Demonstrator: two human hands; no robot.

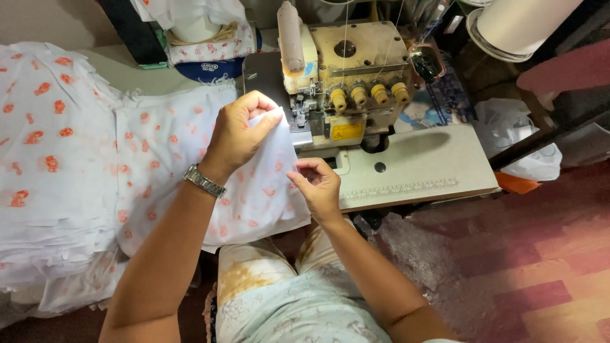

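While seated at a sewing table, lap in pale printed cloth at 6 o'clock of view. Right hand just right of centre, fingertips pinched on near edge of white fabric piece with orange print. Left hand at 11 o'clock from right hand, metal wristwatch on wrist, fingers closed on far edge of same piece, holding it up just beside the presser area of the overlock machine. Fabric piece draped between both hands, lower part hanging over table's near edge. Stack of matching printed pieces at 9 o'clock, well apart from hands, spread across left of table. Four yellow tension knobs in a row on machine front, at 1 o'clock from left hand. White thread cone atop machine at 12 o'clock. Large white roll at far 2 o'clock.
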